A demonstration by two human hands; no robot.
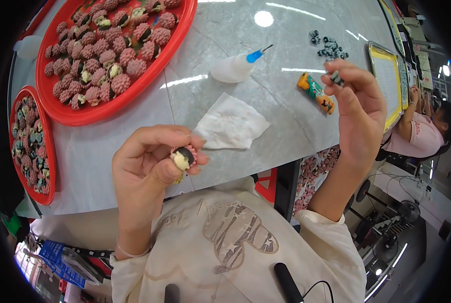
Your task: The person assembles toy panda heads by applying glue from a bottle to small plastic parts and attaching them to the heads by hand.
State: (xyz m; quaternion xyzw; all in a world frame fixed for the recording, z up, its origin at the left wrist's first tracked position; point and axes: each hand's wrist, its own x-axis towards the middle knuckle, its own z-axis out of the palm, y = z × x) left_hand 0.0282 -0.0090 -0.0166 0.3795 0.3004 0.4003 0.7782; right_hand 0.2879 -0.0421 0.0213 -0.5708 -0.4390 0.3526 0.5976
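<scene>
My left hand (149, 166) pinches a small figurine (182, 157) with a cream face, a dark band and a pink petalled back. Raised at the right, my right hand (359, 101) holds a tiny dark grey-green piece (336, 78) between thumb and fingertips. Several similar dark pieces (331, 48) lie on the table beyond it. Beside my right fingers is an orange and green cylinder (316, 93). Between the hands, a crumpled white tissue (230, 123) rests on the table, and behind it a white squeeze bottle (231, 69) with a blue needle tip lies tilted.
At the far left a large red tray (79, 117) holds many pink figurine pieces. A smaller red tray (48, 194) with pink and green pieces stands nearer at left. A yellow-edged tray (387, 81) is at the right. Another person (420, 134) sits beyond it.
</scene>
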